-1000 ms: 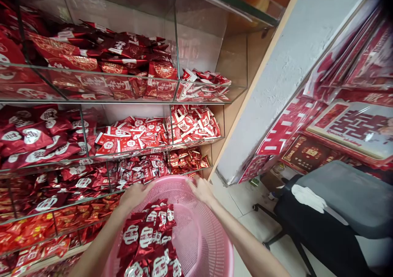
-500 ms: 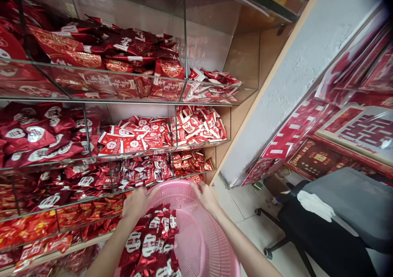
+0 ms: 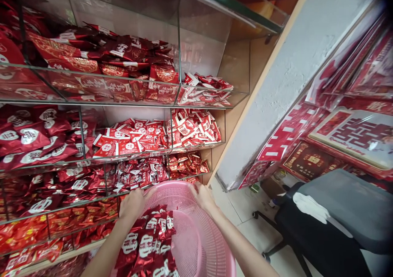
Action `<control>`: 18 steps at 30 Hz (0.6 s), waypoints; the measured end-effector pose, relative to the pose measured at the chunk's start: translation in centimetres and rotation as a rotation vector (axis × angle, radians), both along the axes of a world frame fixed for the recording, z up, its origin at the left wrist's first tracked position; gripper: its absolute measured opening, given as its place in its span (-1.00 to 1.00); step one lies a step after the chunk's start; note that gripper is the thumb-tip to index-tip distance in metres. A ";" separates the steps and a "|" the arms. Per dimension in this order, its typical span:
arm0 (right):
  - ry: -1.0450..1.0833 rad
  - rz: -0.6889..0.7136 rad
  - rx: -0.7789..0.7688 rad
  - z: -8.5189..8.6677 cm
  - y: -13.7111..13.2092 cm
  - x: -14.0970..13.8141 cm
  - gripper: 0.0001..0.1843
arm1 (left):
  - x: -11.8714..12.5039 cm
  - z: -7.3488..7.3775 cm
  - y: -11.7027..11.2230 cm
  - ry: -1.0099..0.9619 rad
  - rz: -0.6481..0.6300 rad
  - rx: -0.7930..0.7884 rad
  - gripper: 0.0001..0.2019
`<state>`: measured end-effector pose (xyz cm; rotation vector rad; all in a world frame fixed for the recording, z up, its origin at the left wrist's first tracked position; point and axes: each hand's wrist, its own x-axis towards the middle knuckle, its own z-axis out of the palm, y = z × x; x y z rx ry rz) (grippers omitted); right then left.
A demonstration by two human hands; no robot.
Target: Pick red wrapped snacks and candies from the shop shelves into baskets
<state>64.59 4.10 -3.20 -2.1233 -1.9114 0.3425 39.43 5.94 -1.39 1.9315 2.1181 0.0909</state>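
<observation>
A round pink plastic basket (image 3: 215, 232) with perforated walls is at the bottom centre, gripped at its far rim by both hands. My left hand (image 3: 132, 203) is closed on the rim's left part, and my right hand (image 3: 202, 197) is closed on the right part. Fingers of both hands are partly hidden behind the rim. Dark red foil packets (image 3: 150, 244) with white labels lie in the basket's left half, while its pink bottom shows on the right. Just beyond the basket stand shelf bins with small red-and-gold packets (image 3: 188, 164).
Glass-fronted shelves hold red-and-white packets (image 3: 132, 136), large dark red packets (image 3: 33, 133) and orange-red packets (image 3: 21, 232). To the right are a wall (image 3: 273, 76), red printed decorations (image 3: 365, 133) and a wheeled chair (image 3: 313, 236) with a white cloth (image 3: 311, 207) on it.
The view has shifted slightly, so the shelves' upper parts, the chair and the basket sit a little further left. Both hands keep hold of the basket rim.
</observation>
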 end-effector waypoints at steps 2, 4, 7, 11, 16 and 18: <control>0.008 -0.017 0.022 0.7 0.7 0.6 -0.43 | 0.0 -0.1 0.0 -0.005 -0.003 0.003 -0.29; 0.013 -0.029 0.078 1.6 1.9 1.4 -0.48 | -0.1 -0.3 0.1 -0.012 -0.005 0.004 -0.29; 0.038 0.017 0.180 3.0 4.2 3.0 -0.65 | -0.1 -0.3 0.2 -0.024 -0.001 0.000 -0.29; 0.132 0.080 0.203 3.9 6.7 5.0 -0.67 | 0.0 0.1 0.2 -0.018 0.005 -0.012 -0.28; -0.015 0.092 0.120 4.2 8.0 6.1 -0.64 | 0.0 0.1 0.3 -0.006 -0.007 -0.025 -0.28; -0.125 0.141 0.047 4.4 8.6 6.1 -0.62 | -0.1 -0.2 0.4 -0.008 -0.001 -0.029 -0.29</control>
